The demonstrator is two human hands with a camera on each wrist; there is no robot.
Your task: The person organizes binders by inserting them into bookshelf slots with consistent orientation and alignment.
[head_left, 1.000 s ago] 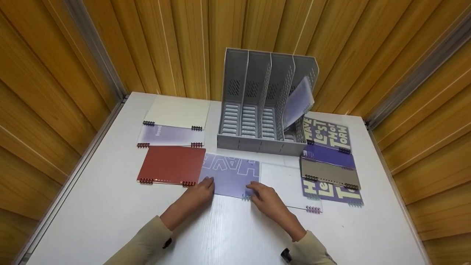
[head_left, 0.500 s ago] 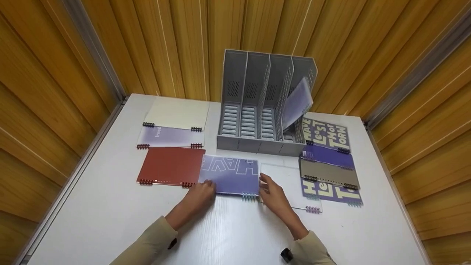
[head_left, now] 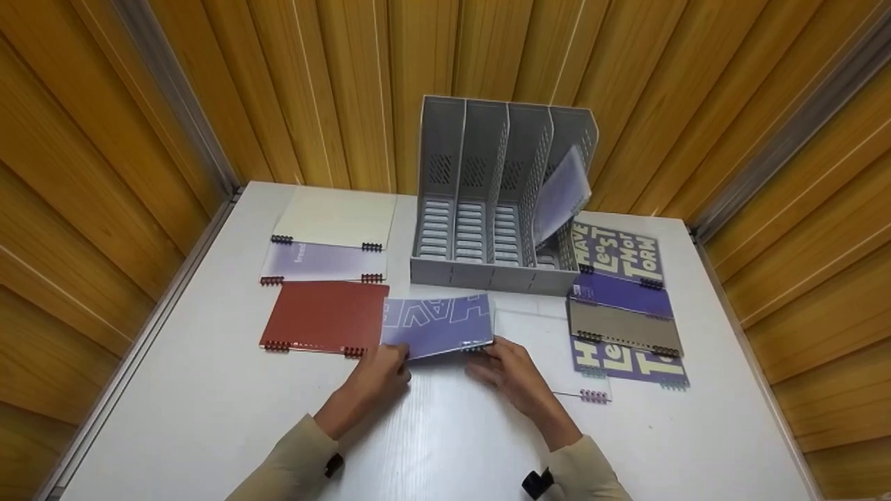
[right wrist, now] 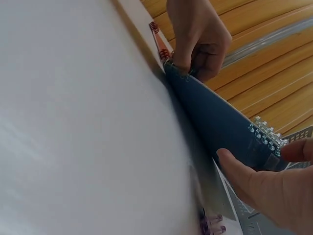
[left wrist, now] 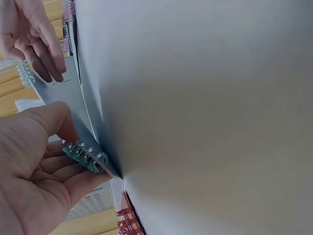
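A purple spiral notebook [head_left: 442, 323] with "HAVE" lettering is tilted, its near edge raised off the white table. My left hand [head_left: 376, 376] pinches its near-left corner, thumb over the clear green rings [left wrist: 84, 155] and fingers beneath, as the left wrist view shows. My right hand [head_left: 518, 376] is at the near-right corner, fingers extended and thumb spread apart. In the right wrist view the right fingertips [right wrist: 298, 149] meet the notebook's edge by the other rings [right wrist: 266, 134]. A red notebook [head_left: 327, 316] lies flat beside the left hand.
A grey file organizer [head_left: 494, 275] stands behind, one pale purple notebook [head_left: 564, 191] leaning in its rightmost slot. Cream [head_left: 334, 216] and lilac notebooks [head_left: 324, 261] lie at left. Several overlapping notebooks [head_left: 623, 323] and a white one [head_left: 536, 348] lie at right.
The purple notebook's near edge has risen off the table and tilted. My left hand has taken hold of its corner; my right hand has shifted slightly right along it.
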